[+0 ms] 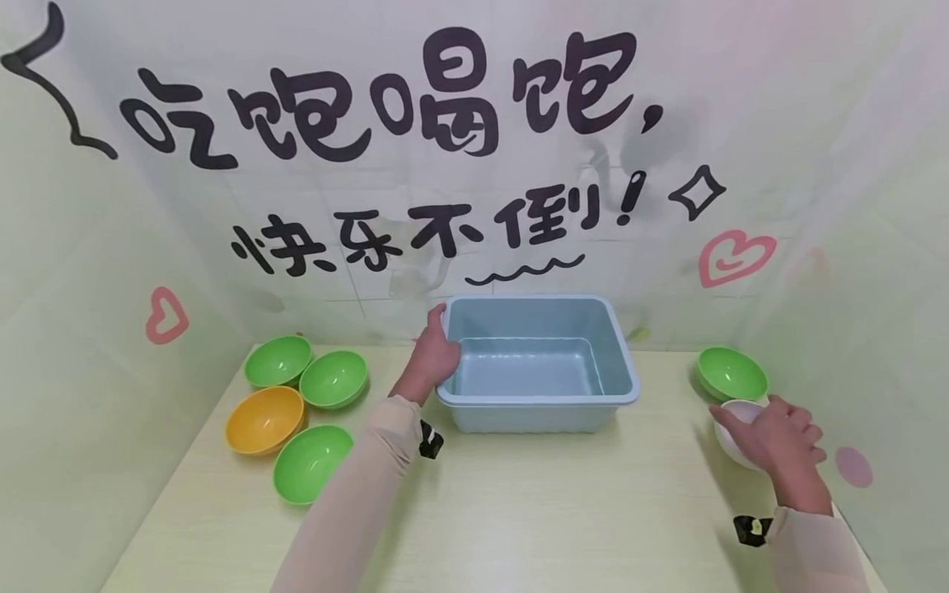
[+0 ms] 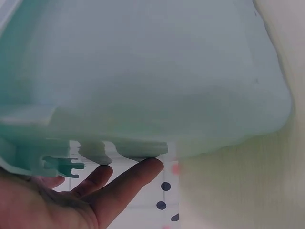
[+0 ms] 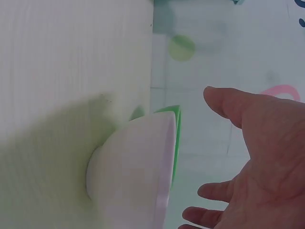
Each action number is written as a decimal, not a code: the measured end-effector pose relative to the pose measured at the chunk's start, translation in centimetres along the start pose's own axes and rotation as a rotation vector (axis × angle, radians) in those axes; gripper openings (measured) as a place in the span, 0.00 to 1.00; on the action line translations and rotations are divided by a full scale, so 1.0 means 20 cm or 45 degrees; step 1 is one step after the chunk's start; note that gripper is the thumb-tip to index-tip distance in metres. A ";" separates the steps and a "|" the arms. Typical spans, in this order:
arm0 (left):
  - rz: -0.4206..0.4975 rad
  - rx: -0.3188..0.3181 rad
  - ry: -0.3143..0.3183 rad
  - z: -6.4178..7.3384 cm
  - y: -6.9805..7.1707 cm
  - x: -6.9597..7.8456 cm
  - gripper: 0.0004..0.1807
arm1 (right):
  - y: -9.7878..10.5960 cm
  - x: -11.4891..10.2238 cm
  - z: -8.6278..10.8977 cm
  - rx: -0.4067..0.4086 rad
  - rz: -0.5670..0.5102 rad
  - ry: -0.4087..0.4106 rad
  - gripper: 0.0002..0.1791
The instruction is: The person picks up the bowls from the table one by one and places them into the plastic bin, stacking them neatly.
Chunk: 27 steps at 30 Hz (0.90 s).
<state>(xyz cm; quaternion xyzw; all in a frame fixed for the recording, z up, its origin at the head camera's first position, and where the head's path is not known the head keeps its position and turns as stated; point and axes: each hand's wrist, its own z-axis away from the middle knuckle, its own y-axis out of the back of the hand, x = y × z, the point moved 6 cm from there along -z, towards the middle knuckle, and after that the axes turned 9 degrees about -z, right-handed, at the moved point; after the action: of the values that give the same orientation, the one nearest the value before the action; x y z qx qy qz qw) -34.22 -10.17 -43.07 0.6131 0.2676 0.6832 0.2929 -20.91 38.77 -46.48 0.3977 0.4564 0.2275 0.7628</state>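
A light blue rectangular basin (image 1: 537, 418) stands on the table near the back wall. My left hand (image 1: 432, 356) grips its left rim, with the thumb over the inside; in the left wrist view the fingers (image 2: 126, 188) lie against the outer wall under the rim. My right hand (image 1: 786, 441) hovers over a white bowl (image 1: 732, 449) at the right. In the right wrist view its thumb and fingers are spread, apart from the white bowl (image 3: 128, 171). Just behind that bowl sits a green bowl (image 1: 732, 375).
On the left of the table (image 1: 534, 511) stand green bowls (image 1: 278, 362), (image 1: 334, 380), (image 1: 311, 465) and an orange bowl (image 1: 264, 422). A printed curtain (image 1: 474, 189) with black lettering hangs behind and along both sides.
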 end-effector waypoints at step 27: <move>0.039 0.037 0.096 0.02 0.00 -0.02 0.43 | -0.08 0.18 -0.03 0.045 -0.115 0.054 0.71</move>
<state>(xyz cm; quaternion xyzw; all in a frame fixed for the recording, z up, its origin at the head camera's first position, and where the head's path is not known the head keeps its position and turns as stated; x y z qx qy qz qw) -33.76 -10.39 -43.36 0.5952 0.2790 0.7062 0.2630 -19.70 40.58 -49.86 0.3853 0.4939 0.1929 0.7553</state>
